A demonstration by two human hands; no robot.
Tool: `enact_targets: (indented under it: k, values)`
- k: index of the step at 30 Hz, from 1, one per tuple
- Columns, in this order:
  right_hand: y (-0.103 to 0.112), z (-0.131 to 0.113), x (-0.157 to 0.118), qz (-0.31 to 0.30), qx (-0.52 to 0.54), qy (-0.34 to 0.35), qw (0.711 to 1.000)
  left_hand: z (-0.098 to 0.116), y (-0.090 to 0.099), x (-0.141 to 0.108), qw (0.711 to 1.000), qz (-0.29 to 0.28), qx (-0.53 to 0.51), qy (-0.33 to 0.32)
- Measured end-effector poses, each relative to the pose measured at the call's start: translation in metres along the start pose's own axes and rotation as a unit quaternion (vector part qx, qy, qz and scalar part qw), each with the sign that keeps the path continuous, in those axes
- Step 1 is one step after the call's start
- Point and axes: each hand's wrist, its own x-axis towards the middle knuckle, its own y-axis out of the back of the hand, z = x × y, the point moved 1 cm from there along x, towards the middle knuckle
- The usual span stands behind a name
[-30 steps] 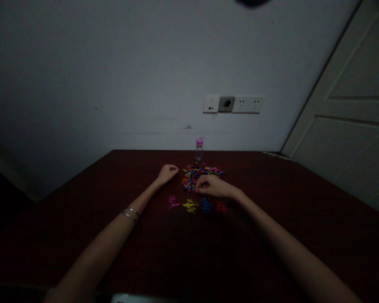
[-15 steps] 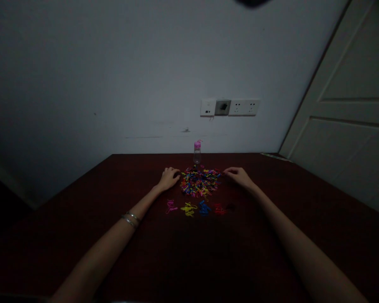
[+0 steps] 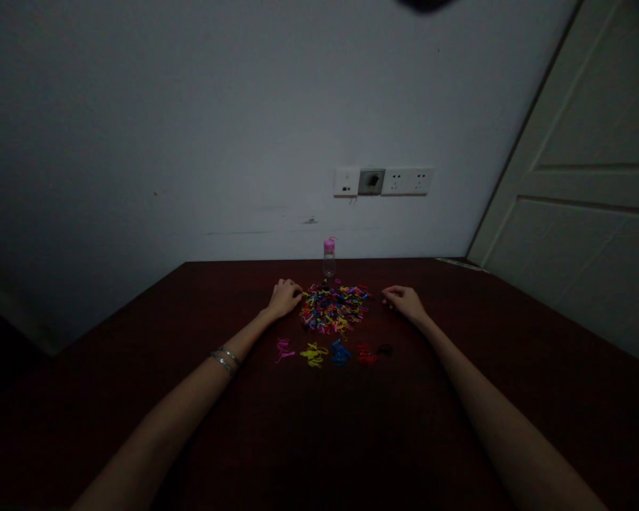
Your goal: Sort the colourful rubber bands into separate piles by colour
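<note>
A mixed pile of small coloured rubber bands (image 3: 334, 309) lies on the dark red-brown table. My left hand (image 3: 285, 297) rests at the pile's left edge, fingers loosely bent and apart, holding nothing that I can see. To the right of the pile, a short gap away, is my right hand (image 3: 405, 301). Its thumb and fingertips are brought together; anything between them is too small and dark to make out. In front of the pile lie small separate groups: pink bands (image 3: 284, 350), yellow bands (image 3: 314, 354), blue bands (image 3: 340, 352), red bands (image 3: 366, 354) and black bands (image 3: 385, 350).
Behind the pile stands a small clear bottle (image 3: 329, 265) with a pink cap. The table (image 3: 234, 426) meets a pale wall carrying a row of sockets (image 3: 383, 182). A panelled door (image 3: 580, 234) is at the right. The light is dim.
My right hand has drawn a little to the right, away from the pile's edge. My left hand stays by the pile. The view has shifted slightly.
</note>
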Motion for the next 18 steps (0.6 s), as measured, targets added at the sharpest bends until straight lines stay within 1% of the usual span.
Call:
enact_targets:
  k: [5,13,18]
  values:
    - [0.0000,0.0011,0.0004,0.001,-0.023,-0.002,1.000,-0.0018,0.0017,0.0008,1.000,-0.002,0.010,-0.018]
    - [0.0003,0.0003,-0.0004,0.001,-0.027,0.009,1.000,0.0020,0.0008,0.0043,1.000,-0.002,0.017,-0.025]
    - [0.0003,0.0009,0.0000,0.008,-0.023,0.006,1.000,0.0020,0.0075,0.0073,0.999,-0.003,0.037,-0.036]
